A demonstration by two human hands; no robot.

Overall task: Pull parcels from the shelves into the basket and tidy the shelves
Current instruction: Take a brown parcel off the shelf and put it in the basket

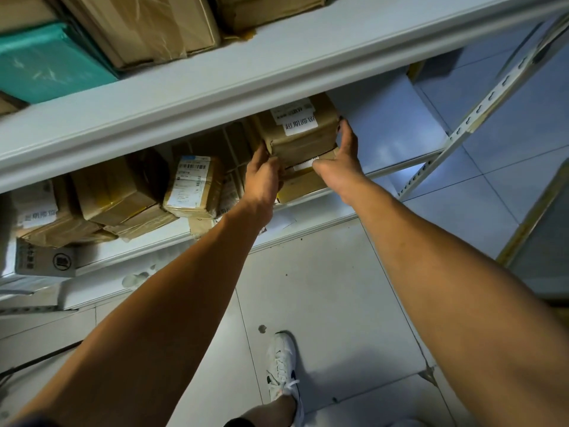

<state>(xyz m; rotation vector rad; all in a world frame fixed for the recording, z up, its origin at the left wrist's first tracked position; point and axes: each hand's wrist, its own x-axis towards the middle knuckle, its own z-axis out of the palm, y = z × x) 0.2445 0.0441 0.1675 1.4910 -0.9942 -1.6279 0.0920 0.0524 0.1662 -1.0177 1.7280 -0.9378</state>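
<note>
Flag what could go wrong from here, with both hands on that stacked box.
1. The left hand and right hand hold only the top box; the lower box beneath overhangs the shelf edge and might get dragged off.
2. No basket is in view, so carrying the box there could be awkward.

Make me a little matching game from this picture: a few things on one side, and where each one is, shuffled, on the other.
Things:
1. teal parcel
2. brown box with white labels
3. white shoe
4. barcode-labelled box

Places:
A. on the tiled floor
B. held between the left hand and right hand
C. on the upper shelf, far left
D. on the lower shelf, left of the hands

Pairs: 1-C, 2-B, 3-A, 4-D
</note>
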